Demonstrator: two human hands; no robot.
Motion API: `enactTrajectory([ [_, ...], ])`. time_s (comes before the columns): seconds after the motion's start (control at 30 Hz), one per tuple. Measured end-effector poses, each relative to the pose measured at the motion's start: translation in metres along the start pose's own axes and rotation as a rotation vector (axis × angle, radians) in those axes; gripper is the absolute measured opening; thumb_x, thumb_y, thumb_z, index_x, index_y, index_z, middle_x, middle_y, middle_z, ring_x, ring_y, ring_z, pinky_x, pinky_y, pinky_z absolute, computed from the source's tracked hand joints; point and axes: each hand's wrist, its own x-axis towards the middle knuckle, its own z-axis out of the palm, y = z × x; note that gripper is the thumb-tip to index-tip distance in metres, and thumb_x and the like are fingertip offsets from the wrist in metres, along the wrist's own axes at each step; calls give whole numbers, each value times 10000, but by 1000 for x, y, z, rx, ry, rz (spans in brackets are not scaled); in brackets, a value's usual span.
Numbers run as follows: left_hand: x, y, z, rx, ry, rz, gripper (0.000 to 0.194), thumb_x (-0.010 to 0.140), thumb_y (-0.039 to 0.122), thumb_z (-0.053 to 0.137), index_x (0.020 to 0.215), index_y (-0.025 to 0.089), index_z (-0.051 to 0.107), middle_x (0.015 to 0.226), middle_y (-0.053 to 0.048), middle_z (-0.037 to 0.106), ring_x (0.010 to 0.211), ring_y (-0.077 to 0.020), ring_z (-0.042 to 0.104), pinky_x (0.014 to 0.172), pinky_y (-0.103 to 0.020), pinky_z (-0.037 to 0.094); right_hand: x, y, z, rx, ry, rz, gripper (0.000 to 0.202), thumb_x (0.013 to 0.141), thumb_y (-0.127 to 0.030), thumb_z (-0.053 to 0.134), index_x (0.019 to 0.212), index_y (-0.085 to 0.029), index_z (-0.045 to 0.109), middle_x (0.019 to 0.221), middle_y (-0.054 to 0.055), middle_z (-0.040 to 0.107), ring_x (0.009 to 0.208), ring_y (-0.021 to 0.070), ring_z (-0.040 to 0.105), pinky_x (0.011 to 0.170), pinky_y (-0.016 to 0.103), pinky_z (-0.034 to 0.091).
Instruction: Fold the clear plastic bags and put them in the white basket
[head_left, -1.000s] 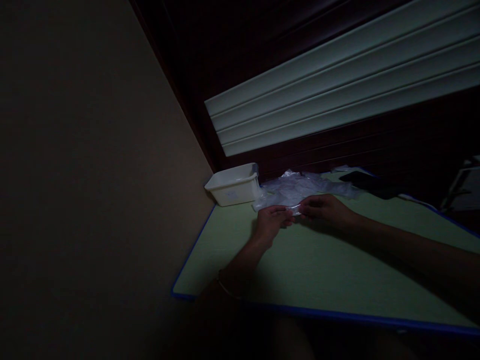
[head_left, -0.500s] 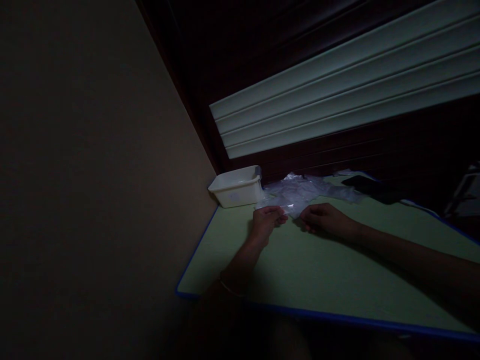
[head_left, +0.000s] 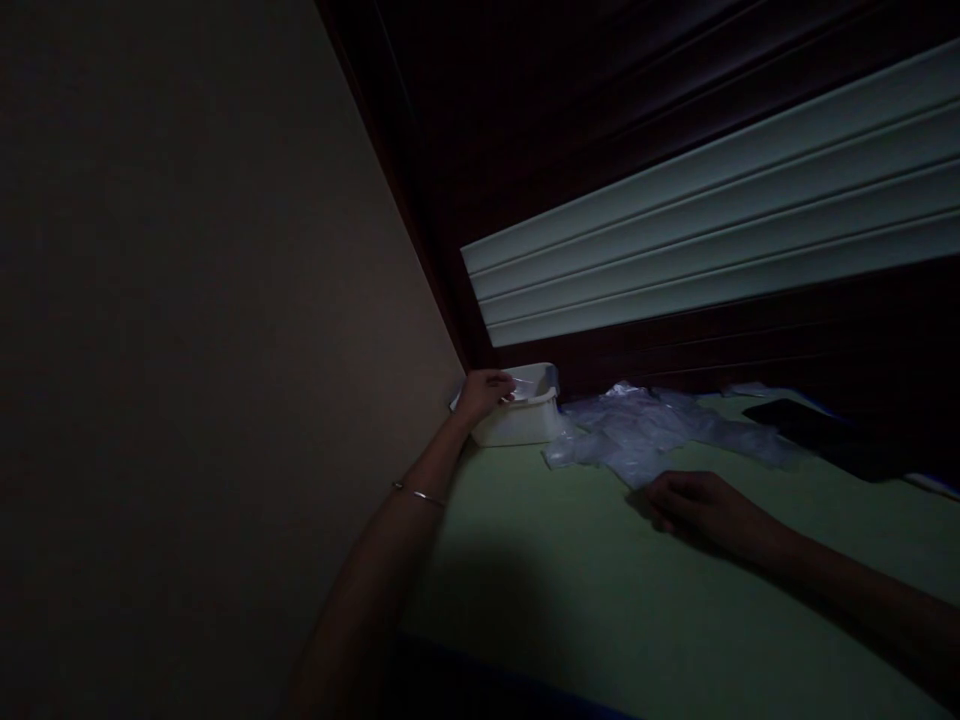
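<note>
The scene is very dim. My left hand [head_left: 484, 390] reaches out over the near rim of a white plastic bin [head_left: 525, 420] at the table's far left corner, pinching a small clear plastic bag [head_left: 523, 383] above it. A thin bangle circles that wrist. My right hand [head_left: 694, 505] rests on the green table [head_left: 600, 600], fingers curled, just in front of a heap of clear plastic bags [head_left: 652, 430]. I see nothing in the right hand.
A beige wall [head_left: 187, 300] runs along the table's left side. Behind the table stands a dark wooden panel with pale horizontal slats [head_left: 712, 240]. A dark flat object [head_left: 817, 425] lies at the table's far right.
My left hand carried the small clear bag from the table's middle leftward to the white bin. My right hand let go of it and settled on the table. The view shifted closer.
</note>
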Motion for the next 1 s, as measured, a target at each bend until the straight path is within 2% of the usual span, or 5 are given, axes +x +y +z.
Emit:
enactTrajectory([
  [0.17,60,-11,-41,309,-173,-27,50,699,86,646,714,96,693,551,-7,629,519,-80,561,551,-179,433,-3,-5,3,-27,-3,4,523,846,-645,479,685,-161,592,586,1,529,481,96,402,466,244,301],
  [0.37,104,-47,-38,664,-401,-194,41,711,102,651,723,103,691,578,-11,640,586,-114,599,644,-234,494,-3,-1,5,-36,-10,-27,499,874,-621,451,670,-175,546,633,11,526,567,126,451,544,265,362],
  [0.47,113,-66,-31,811,-498,-273,178,815,218,648,941,95,676,879,-73,688,803,-174,639,753,-318,527,-4,-1,5,-49,-14,1,500,879,-626,433,674,-181,536,641,14,520,575,132,448,550,269,362],
  [0.6,120,-83,-24,954,-589,-326,380,906,361,562,1225,155,540,1227,-103,560,1042,-225,587,860,-432,523,-5,1,6,-70,-15,31,494,888,-620,420,686,-185,537,647,12,516,578,132,445,546,263,365],
  [1.0,115,-106,-12,1132,-633,-103,322,584,165,688,904,167,723,1045,-93,712,930,-242,651,780,-295,502,-9,-5,11,18,1,-27,460,917,-560,430,663,-181,484,634,-17,461,578,107,393,535,242,336],
])
